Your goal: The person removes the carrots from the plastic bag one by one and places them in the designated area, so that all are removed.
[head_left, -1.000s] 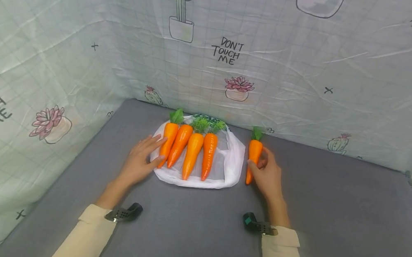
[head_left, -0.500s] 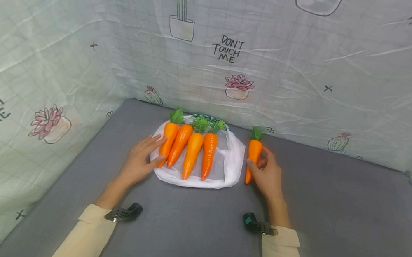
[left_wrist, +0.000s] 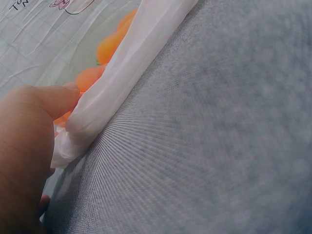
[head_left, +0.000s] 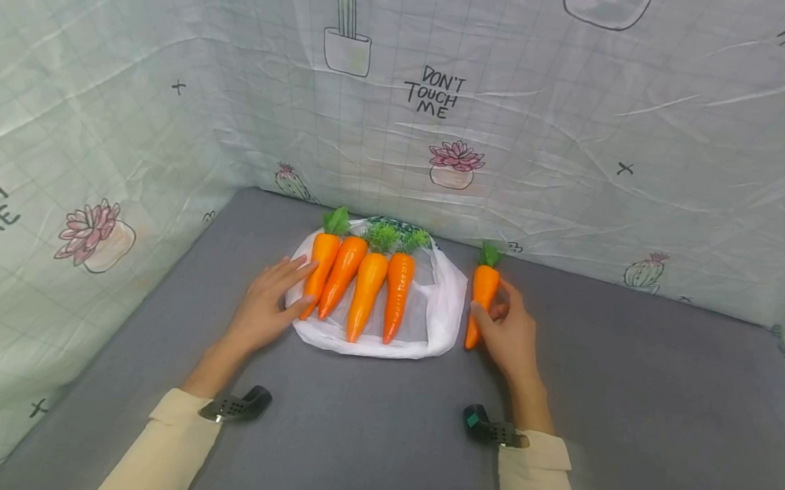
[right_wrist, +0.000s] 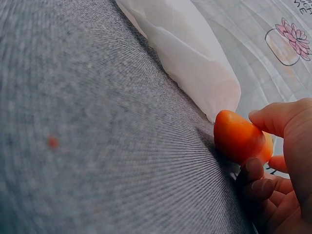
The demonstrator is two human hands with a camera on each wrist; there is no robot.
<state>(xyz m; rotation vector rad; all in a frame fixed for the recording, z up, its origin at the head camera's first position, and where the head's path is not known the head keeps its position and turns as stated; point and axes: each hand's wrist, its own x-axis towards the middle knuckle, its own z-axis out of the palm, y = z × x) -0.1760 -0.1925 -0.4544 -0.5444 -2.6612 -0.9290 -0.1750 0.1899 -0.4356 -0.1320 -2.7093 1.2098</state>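
Note:
Several orange carrots with green tops lie side by side on a white plastic bag (head_left: 446,297), among them the leftmost carrot (head_left: 324,250). At the bag's left edge my left hand (head_left: 266,300) rests with fairly straight fingers, its fingertips and thumb touching that carrot. In the left wrist view, the thumb (left_wrist: 56,100) lies against orange behind the bag's rim; the other fingers are mostly hidden. To the right of the bag, my right hand (head_left: 511,335) holds a separate carrot (head_left: 485,285) between thumb and fingers, leafy end pointing away. The right wrist view shows this carrot's tip (right_wrist: 236,136) up close.
The grey tabletop (head_left: 359,447) extends in front and to the right. A pale curtain (head_left: 540,117) printed with cacti and lettering stands behind and along the left side. Each wrist wears a dark strapped camera, such as the right wrist camera (head_left: 481,425).
The carrot in my right hand has tilted very slightly, its tip shifting a little left toward the bag. My left hand and the carrots on the bag have stayed put.

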